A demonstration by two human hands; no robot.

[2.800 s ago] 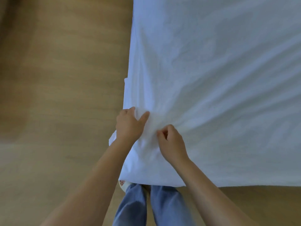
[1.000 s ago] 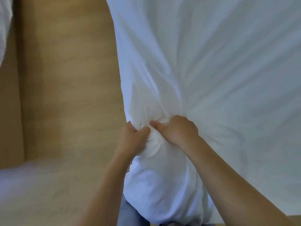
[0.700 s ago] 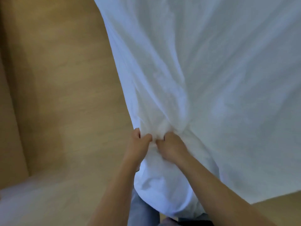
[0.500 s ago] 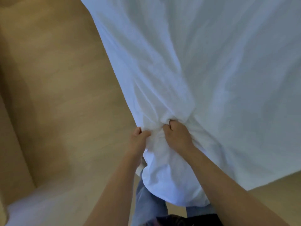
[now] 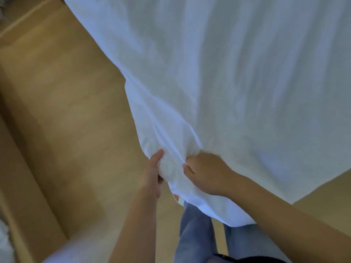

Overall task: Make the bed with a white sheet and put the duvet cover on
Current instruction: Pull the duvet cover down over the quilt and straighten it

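As I have only the head cam, I go through this one view. Both hands are on the white sheet (image 5: 228,82), near its corner, which hangs down in front of the person's legs in blue jeans (image 5: 191,234). The left hand (image 5: 151,179) grips a bunch of cloth from the side, w/ the thumb on top and the other fingers curled under the fold. The right hand (image 5: 207,173) is just beside it, fingers curled tight into the same bunch, knuckles up. The two hands nearly touch, w/ a ridge of cloth between them.

Progress, in my judgement, is early. The sheet spreads wide to the upper right, but creases run like rays from the grip, so it looks pulled and not yet flat. I cannot tell what lies under it. Smoothing and tucking are left, and the duvet cover is not in view, so that whole part is left also.

Materials: the sheet is thin, matte, prob. cotton, soft and w/o stiffness. It makes long shallow folds and a rounded pouch at the corner. On the left the floor (image 5: 66,111) is pale wood-look boards, smooth, a bit blurred. The jeans are mid-blue denim.
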